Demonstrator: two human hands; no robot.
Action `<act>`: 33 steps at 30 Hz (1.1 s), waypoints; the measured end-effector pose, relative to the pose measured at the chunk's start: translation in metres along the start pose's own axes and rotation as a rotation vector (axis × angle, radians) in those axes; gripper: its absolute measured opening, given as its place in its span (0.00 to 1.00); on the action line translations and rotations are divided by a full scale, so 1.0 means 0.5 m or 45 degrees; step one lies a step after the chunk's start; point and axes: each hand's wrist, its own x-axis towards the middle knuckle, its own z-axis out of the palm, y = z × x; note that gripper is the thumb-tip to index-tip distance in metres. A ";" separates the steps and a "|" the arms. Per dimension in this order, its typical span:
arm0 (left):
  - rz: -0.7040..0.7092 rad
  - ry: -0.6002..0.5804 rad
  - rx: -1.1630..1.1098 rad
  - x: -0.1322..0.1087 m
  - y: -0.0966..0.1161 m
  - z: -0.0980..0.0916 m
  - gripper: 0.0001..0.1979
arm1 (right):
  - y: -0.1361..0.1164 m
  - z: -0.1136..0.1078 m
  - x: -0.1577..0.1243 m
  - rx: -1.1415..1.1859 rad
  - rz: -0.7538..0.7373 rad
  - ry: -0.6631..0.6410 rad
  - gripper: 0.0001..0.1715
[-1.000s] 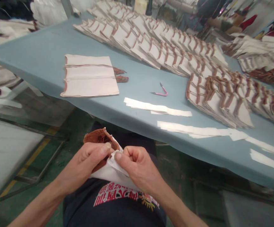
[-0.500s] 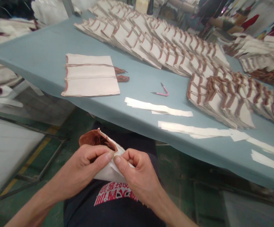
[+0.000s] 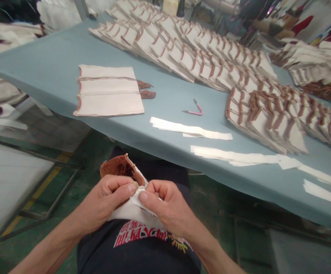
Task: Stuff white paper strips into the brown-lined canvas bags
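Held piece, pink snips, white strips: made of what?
Held piece: soft-folding, matte pale cloth outside; dull brown inside, maybe suede.
Pink snips: dark points suggest metal; pink body, paint or plastic.
White strips: flat, thin, matte-looking; fabric or paper, can't tell.

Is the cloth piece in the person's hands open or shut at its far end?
Open: the cloth piece gapes beyond the left hand, showing its brown lining inside.

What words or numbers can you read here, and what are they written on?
Red-and-white lettering on the dark cloth over the person's lap: looks like Chinese characters, but too blurred and partly covered to quote surely.
Cloth piece in the hands: no writing visible.
White strips: none visible.
No numbers that I can read.
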 end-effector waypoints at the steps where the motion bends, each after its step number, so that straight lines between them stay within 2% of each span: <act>1: -0.002 0.004 -0.002 0.000 -0.001 0.001 0.26 | 0.002 -0.002 0.002 0.023 0.005 -0.019 0.44; 7: -0.029 0.057 -0.057 0.000 -0.007 0.004 0.28 | 0.008 -0.009 0.014 0.094 -0.036 -0.063 0.44; 13: -0.065 0.114 -0.084 0.005 -0.023 0.009 0.29 | 0.001 -0.012 0.019 0.003 -0.058 -0.036 0.39; 18: -0.076 0.111 -0.072 0.005 -0.032 0.008 0.29 | 0.002 -0.016 0.022 -0.007 -0.031 -0.027 0.41; 30: -0.009 0.084 0.065 0.011 -0.015 0.013 0.27 | -0.011 -0.042 0.026 -0.151 0.106 -0.130 0.39; 33: 0.002 0.106 0.095 0.009 -0.006 0.015 0.26 | -0.009 -0.038 0.024 -0.140 0.102 -0.106 0.38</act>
